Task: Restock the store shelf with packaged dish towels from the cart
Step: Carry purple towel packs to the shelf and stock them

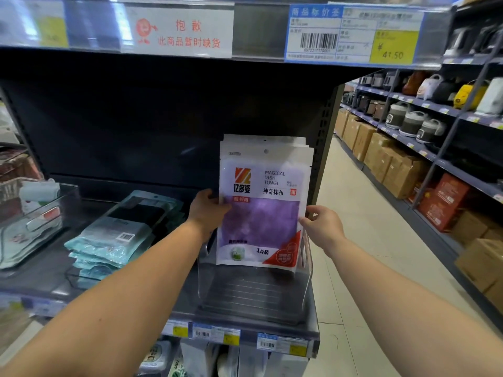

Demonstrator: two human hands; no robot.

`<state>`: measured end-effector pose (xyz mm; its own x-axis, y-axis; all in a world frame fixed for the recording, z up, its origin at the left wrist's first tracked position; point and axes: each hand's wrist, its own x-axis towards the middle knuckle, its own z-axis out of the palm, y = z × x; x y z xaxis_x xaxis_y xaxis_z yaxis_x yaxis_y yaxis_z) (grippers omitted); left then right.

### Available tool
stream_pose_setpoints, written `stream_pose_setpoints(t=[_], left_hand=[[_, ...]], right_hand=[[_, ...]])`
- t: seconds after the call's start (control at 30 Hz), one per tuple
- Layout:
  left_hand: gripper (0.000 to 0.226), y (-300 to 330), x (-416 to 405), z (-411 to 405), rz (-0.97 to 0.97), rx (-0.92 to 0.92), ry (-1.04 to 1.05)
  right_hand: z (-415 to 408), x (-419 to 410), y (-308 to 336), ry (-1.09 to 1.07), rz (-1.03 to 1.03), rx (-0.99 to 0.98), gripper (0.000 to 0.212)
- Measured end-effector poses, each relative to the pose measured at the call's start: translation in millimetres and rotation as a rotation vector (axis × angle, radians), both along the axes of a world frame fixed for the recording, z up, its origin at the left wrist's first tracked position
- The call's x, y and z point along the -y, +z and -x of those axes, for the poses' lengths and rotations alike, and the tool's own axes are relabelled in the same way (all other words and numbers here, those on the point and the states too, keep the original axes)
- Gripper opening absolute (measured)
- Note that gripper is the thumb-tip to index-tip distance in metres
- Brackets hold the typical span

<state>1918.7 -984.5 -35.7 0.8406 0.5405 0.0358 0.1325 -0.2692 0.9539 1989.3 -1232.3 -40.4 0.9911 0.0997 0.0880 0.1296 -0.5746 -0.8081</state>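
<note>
A stack of packaged dish towels [265, 202], white packs with a purple cloth showing, stands upright in a clear plastic bin [253, 297] on the dark shelf [174, 303]. My left hand [208, 210] grips the stack's left edge, thumb on the front. On the opposite edge my right hand [322, 225] pinches the packs between thumb and fingers. The cart is out of view.
A pile of teal packaged cloths [114, 240] lies flat to the left of the bin. Further left stands a clear organiser [35, 210]. An upper shelf rail with price tags [353, 34] hangs overhead. An aisle with rice cookers and cardboard boxes [394, 164] runs on the right.
</note>
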Motion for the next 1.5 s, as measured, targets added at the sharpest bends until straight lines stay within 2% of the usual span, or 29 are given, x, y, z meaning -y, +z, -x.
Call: stream_pose_setpoints(t=[0.07,0.27,0.43,0.5,0.6,0.7,0.83,0.97,1.07,1.2,1.5], left_hand=[[0.015,1.3,2.2,1.2,-0.015,-0.06,-0.033],[0.023,5.3,8.5,3.6,0.005,-0.072,-0.124],[0.036,5.6,9.2,5.8,-0.074,-0.095,-0.215],[0.036,10.3,11.6,6.1,-0.107,-0.137,-0.217],[0.028,13.8,17.8,10.7,-0.119,-0.141,-0.155],[0.026,14.2,23.7,20.9,-0.193,-0.131,-0.069],[0.03,23.8,27.8,44.8,-0.378,-0.18,-0.036],[0.063,28.3,20.5,84.7,-0.796,-0.399,0.142],[0.065,29.0,5.4,125.9,-0.961,-0.547,0.246],[0.066,25.9,-31.0,186.5,-0.988,-0.697,0.324],[0.063,19.4,-126.2,363.5,-0.875,-0.904,0.592]], right_hand=[[-3.5,-4.7,-0.1,0.007,0.021,-0.002,0.04],[-8.2,-9.1,-2.6,-0.047,-0.002,-0.014,0.019],[-5.4,-5.7,-6.4,-0.072,-0.048,-0.006,0.003],[-3.1,-4.2,-4.7,-0.053,-0.058,-0.019,0.009],[4.4,-1.3,0.7,-0.046,-0.071,0.018,0.03],[12.1,-4.4,7.8,-0.017,-0.034,0.091,0.032],[25.5,-24.6,19.0,0.122,0.07,0.145,0.034],[48.7,-60.9,21.1,0.319,0.282,0.191,0.045],[76.9,-98.7,20.1,0.47,0.429,0.219,0.041],[118.4,-148.1,18.8,0.637,0.471,0.293,0.058],[249.0,-289.8,23.5,0.932,0.494,0.364,0.058]])
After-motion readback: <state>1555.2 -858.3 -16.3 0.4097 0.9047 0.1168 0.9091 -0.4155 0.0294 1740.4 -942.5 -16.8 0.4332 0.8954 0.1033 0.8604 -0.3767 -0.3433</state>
